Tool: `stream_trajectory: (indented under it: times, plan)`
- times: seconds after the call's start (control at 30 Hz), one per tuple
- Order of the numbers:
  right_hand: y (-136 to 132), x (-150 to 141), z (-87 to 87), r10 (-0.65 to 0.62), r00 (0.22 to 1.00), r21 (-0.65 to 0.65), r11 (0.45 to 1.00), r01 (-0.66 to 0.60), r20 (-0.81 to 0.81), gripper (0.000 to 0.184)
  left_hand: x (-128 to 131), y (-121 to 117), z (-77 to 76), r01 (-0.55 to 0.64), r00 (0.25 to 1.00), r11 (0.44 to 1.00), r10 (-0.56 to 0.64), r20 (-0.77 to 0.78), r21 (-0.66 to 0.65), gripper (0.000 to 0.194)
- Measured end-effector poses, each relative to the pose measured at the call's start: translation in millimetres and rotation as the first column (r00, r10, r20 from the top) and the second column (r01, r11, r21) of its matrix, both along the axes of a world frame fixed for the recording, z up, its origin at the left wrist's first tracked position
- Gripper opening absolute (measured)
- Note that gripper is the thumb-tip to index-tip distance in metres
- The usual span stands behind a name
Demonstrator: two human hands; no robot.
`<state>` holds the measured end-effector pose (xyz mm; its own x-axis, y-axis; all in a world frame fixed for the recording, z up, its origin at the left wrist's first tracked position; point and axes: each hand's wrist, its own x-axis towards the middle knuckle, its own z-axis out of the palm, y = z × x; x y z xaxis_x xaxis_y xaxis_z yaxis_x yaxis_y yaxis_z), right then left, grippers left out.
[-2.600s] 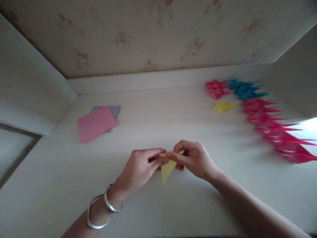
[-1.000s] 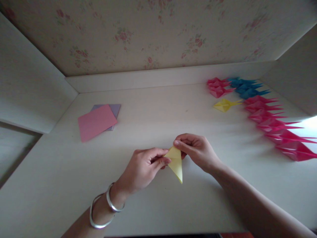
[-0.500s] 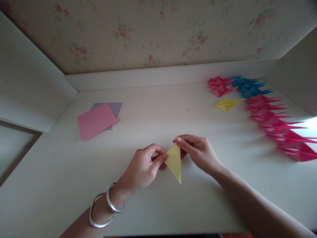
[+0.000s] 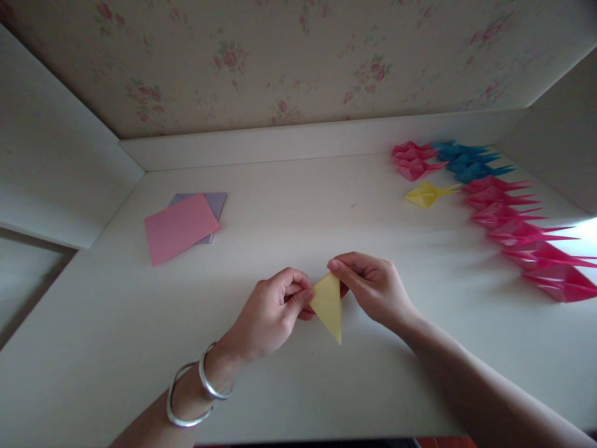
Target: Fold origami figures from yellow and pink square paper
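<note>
In the head view, the yellow paper has turned since the earliest frame: its long point, once aimed down and slightly left, now slants down to the right. The left grip has eased back toward the paper's left corner, its thumb no longer lying far across the face. The right grip sits a little higher than at first. Between the last two frames, little stirs.

Both hands hold the folded paper above the near middle of a white desk. The left grip is closed on the left corner, thumb in front; the right grip pinches the top corner between thumb and fingers. Whether the paper's tip touches the surface cannot be told.

Two silver bangles circle the left wrist. Toward the back left, a pink sheet lies askew over lilac paper, which shows along its upper and right edges. At the back right, a yellow figure rests just in front of a small pink group, near the blue figures. A pink row runs from there toward the right edge, spiky ends pointing right. A floral wall rises behind.
</note>
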<state>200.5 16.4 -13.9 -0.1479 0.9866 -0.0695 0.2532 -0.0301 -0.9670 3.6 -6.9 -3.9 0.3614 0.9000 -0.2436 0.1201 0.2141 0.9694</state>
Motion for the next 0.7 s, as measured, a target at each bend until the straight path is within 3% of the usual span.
stream_trajectory:
  times: [0.2,0.43,0.6,0.7]
  plan:
    - [3.0,-0.7,2.0,0.039,0.973,-0.204,0.975,-0.088,-0.229,0.045,0.8,0.5,-0.9,-0.036,0.999,0.999,0.036,-0.010,-0.011,0.034]
    - [2.1,1.0,1.9,0.111,0.984,-0.124,0.984,-0.128,-0.138,0.037,1.8,0.3,4.0,0.024,0.998,0.999,-0.022,-0.052,0.033,0.029]
    - [0.7,-0.8,-2.4,0.070,0.994,-0.097,0.992,-0.078,-0.087,0.036,1.2,0.2,2.1,0.012,0.997,0.997,-0.006,-0.072,0.076,0.029]
    - [0.7,-2.1,-2.0,0.054,0.989,-0.139,0.988,-0.073,-0.136,0.038,0.9,0.7,1.7,-0.004,0.997,0.996,0.011,-0.078,0.085,0.029]
